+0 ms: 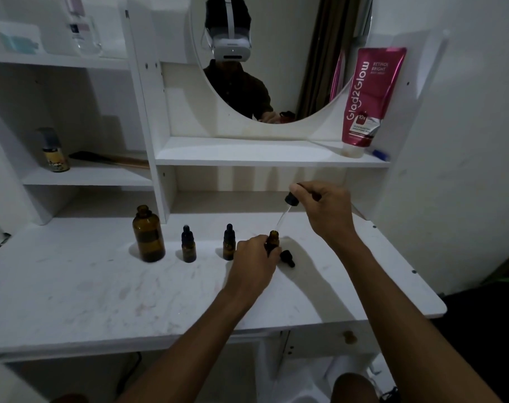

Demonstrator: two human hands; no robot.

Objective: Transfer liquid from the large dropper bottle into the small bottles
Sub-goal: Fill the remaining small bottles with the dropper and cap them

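The large amber bottle (148,235) stands uncapped on the white desk (102,292) at the left. Two small amber bottles (188,245) (229,243) with black dropper caps stand to its right. My left hand (254,261) grips a third small bottle (273,239), open at the top, upright on the desk. My right hand (326,210) pinches the black bulb of the large dropper (291,199); its glass tube slants down with its tip at the open bottle's mouth. A small black dropper cap (287,256) lies on the desk just right of the held bottle.
A white shelf unit with a round mirror (279,53) rises behind the desk. A pink tube (366,100) stands on the middle shelf. A small spray can (54,151) and a brush (108,159) sit on the left shelf. The desk's right edge (439,301) is near my right forearm.
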